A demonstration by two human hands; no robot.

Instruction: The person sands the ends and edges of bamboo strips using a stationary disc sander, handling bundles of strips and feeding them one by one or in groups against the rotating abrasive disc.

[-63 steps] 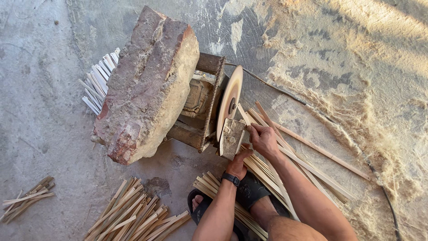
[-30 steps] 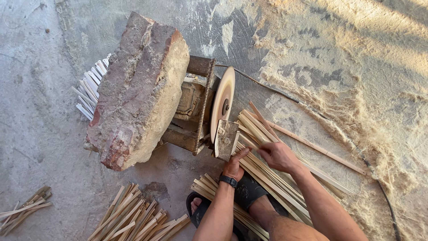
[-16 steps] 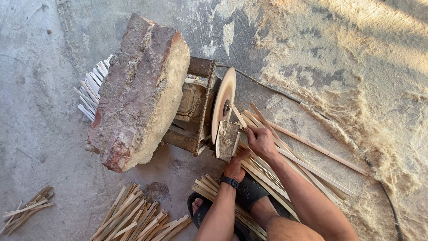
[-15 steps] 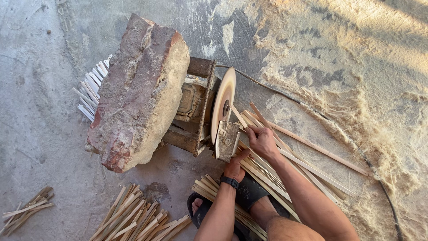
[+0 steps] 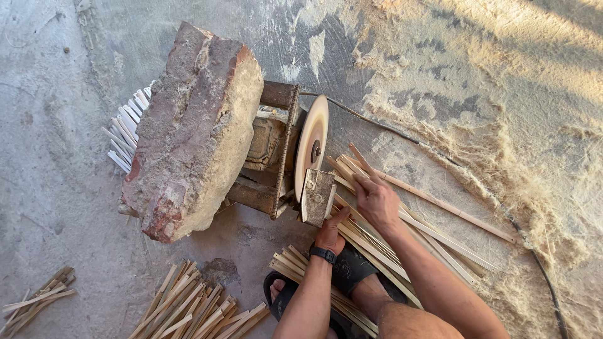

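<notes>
Two hands at the disc, sticks fed from the right

Concrete floor (image 5: 50, 188) all round, grey, dusted pale. Thick drift of sawdust and fibre (image 5: 502, 113) over the upper right, running down the right edge.

Big rough stone block (image 5: 195, 132), reddish-grey, lying tilted across a rusty metal frame (image 5: 276, 157); dominates centre-left. Row of pale cut slats (image 5: 129, 135) poking out from behind its left side.

Round tan cutting disc (image 5: 312, 141) mounted on the frame's right side, seen nearly edge-on, dark hub at centre. Small wooden guide block (image 5: 317, 196) just below the disc, touching the frame. Thin dark cable (image 5: 389, 129) leading from the frame top towards the right, through the sawdust.

Long bamboo strips (image 5: 440, 242) fanned out on the floor right of the disc, ends pointing at it; one longer strip (image 5: 452, 210) lying apart above the rest.

Right hand (image 5: 375, 199) lying over the near ends of the strips, fingers curled down, holding one or more against the pile just right of the guide block. Exact count under the fingers: cannot tell.

Left hand (image 5: 331, 231) below the guide block, fingers up against its lower edge, dark wristband (image 5: 323, 254) on the wrist. Whether anything is pinched in that hand: cannot tell.

Dark sandal (image 5: 289, 298) and foot bottom centre, more strips beneath it.

Heap of short cut sticks (image 5: 195, 307) bottom centre-left. Smaller loose bundle (image 5: 38, 301) in the bottom-left corner, well apart.
</notes>
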